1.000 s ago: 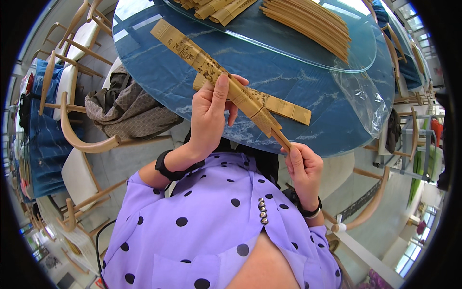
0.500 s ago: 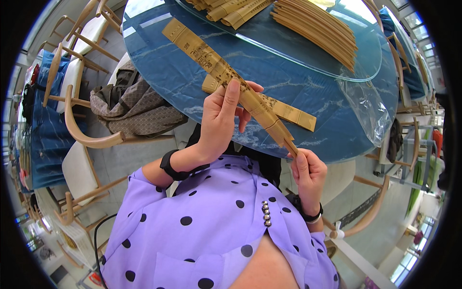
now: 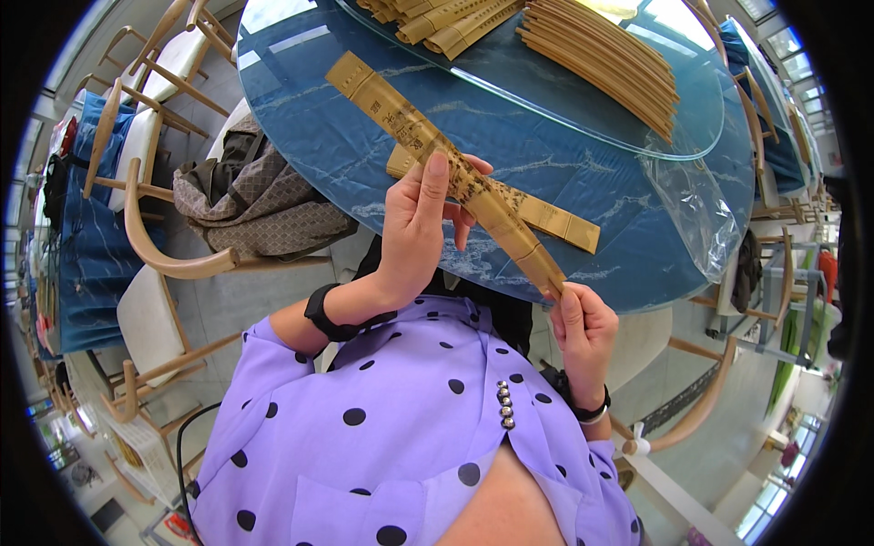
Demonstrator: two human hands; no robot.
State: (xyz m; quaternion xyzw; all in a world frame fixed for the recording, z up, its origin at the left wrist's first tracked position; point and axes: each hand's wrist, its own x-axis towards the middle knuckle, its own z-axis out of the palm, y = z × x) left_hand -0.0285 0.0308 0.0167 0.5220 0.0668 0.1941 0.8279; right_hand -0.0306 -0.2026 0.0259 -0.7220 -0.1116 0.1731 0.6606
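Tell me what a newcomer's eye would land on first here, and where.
Probably the long gold wrapper, slanting across the centre between the left hand and the right hand. Next, the purple shirt with black dots, filling the lower middle. Then the stack of tan strips on the glass turntable, at the top.

In front of you stands a glossy round table [image 3: 309,114] with a blue, white-veined top and a clear glass turntable [image 3: 514,77] toward its far edge. Beyond its left edge you have a curved wooden armchair [image 3: 187,267] and a second blue-covered table [image 3: 91,309] over grey floor tiles [image 3: 214,309]. Windows [image 3: 797,62] brighten your far right; light glares off the round table's far-left edge.
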